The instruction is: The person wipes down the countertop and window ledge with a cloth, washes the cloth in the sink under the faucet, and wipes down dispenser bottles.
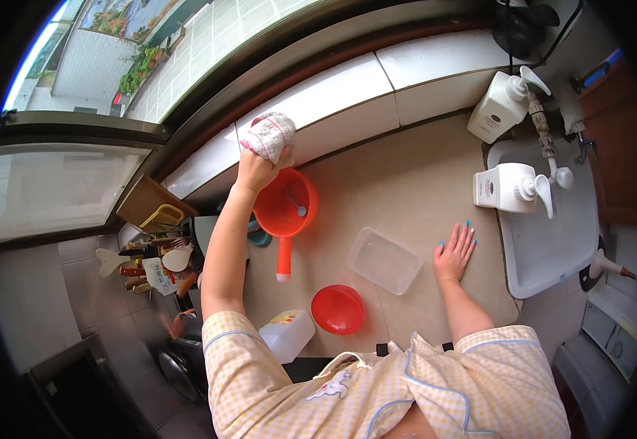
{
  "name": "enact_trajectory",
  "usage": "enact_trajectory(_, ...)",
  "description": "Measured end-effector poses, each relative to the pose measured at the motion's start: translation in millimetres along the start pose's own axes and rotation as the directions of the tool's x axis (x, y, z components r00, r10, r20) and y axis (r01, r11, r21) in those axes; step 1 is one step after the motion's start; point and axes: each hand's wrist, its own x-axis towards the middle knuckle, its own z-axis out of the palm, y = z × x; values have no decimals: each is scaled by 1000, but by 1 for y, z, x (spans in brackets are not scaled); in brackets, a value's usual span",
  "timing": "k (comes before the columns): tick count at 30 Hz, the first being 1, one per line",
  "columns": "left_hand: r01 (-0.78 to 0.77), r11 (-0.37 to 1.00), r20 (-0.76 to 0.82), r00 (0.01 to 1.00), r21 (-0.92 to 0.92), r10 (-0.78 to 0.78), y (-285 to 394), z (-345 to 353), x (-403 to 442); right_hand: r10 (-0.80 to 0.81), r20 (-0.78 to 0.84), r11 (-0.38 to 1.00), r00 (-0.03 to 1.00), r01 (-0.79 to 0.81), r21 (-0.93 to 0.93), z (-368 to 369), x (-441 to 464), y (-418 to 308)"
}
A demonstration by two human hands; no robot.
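Note:
My left hand (260,170) is closed on a bunched white-and-pink patterned cloth (271,136), which rests against the white tiled ledge (326,96) below the window. Just under that hand stands a red dipper (309,214), its handle pointing toward me and a small spoon-like item (301,210) inside it. My right hand (455,256) lies flat on the beige counter (399,175), fingers spread, holding nothing. To its left is a clear plastic container (384,261). A red bowl (337,310) sits nearer my body.
Two white pump bottles (497,110) stand at the right, by the sink (552,252) and its faucet (563,175). A translucent jug (289,335) is close to my left sleeve. Utensils (161,263) crowd the far left, beside a wooden board (150,202) and an opened window pane (62,186).

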Motion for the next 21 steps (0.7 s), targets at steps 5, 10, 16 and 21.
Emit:
enact_trajectory(5,15,1000,-64,998,-1,-15,-2,19,49,-10,10,1000,1000,11,-7,1,-1,2)
enact_trajectory(10,-198,831,389,921,520,-24,21,-7,118,-19,-5,1000,1000,19,-10,1,-2,1)
enact_trajectory(16,91,986,-45,995,140,-85,34,30,135,-9,28,1000,1000,9,-9,-2,-1,1)
enact_trajectory(21,124,990,51,991,62,-127,25,64,96,-35,31,999,999,36,-22,3,1,0)
